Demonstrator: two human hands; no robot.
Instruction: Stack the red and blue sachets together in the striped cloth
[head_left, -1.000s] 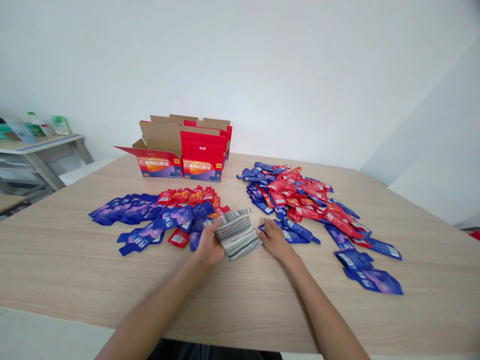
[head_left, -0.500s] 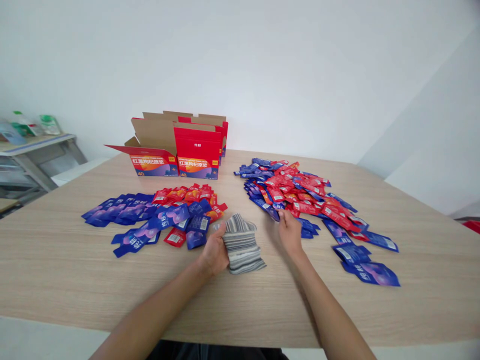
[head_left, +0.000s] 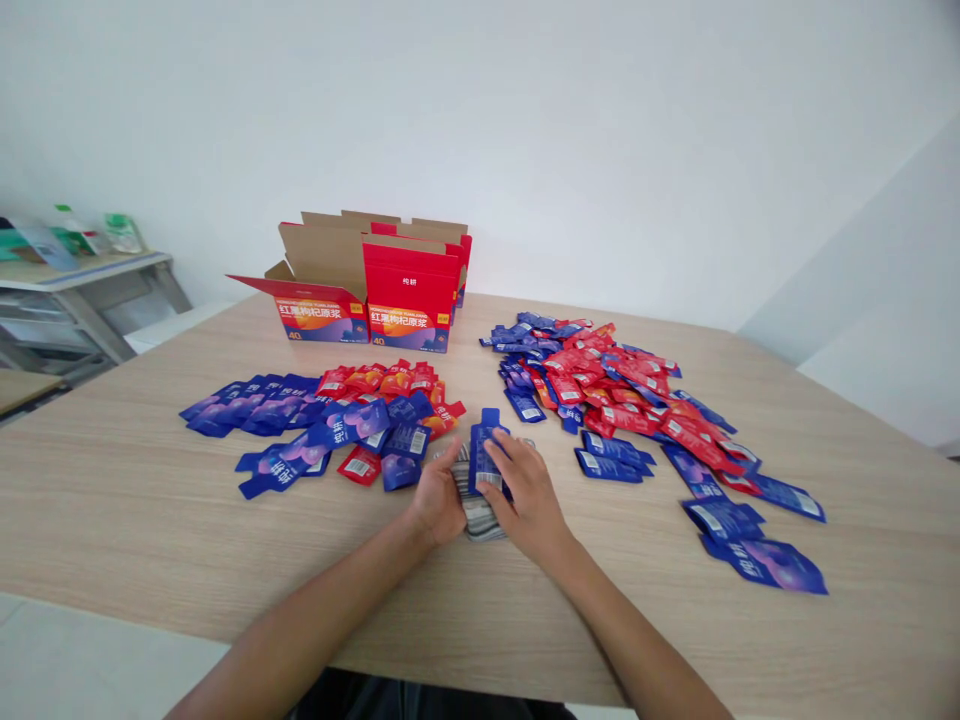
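My left hand (head_left: 441,497) grips the left side of a grey striped cloth (head_left: 480,520) just above the table. Over the cloth, my right hand (head_left: 529,490) holds a blue pouch (head_left: 486,450), its spout end pointing away from me and its barcode side up. The right fingers lie across the pouch and hide part of it and of the cloth. Left of my hands are overlapping blue pouches (head_left: 289,460) and a cluster of red pouches (head_left: 394,378). A larger mixed heap of red and blue pouches (head_left: 600,375) spreads out to the right.
Open red and blue cartons (head_left: 409,290) stand at the back left of the wooden table (head_left: 150,510), flaps raised. Several loose blue pouches (head_left: 765,562) lie at the right. A side bench (head_left: 90,268) with bottles is at far left; a white wall (head_left: 600,150) rises behind.
My right hand has come from the right-hand heap to the cloth, bringing a blue pouch onto it. My left hand still holds the cloth. The view has shifted slightly.
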